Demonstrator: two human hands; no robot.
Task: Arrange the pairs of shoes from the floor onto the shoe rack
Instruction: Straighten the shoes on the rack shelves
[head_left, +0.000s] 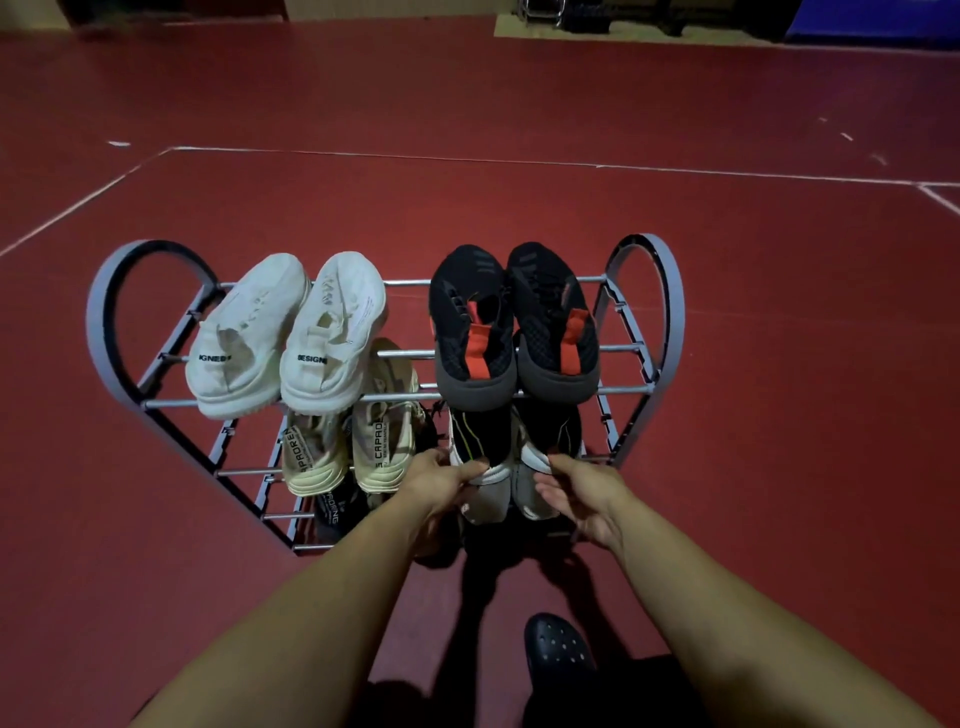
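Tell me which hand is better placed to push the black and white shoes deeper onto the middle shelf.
Left, probably: the left hand already pinches one black and white shoe's heel, while the right hand is open beside the other.

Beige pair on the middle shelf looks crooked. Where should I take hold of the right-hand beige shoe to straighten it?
Grip the ribbed heel of the right-hand beige knit sneaker, coming from the front. Its heel faces outward past the front rail of the grey metal shoe rack, while the toe is tucked beneath the white sneakers on the top shelf.

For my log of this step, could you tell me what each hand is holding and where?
The left hand pinches the heel of the left black-and-white sneaker; the right hand touches the heel of its mate, fingers open.
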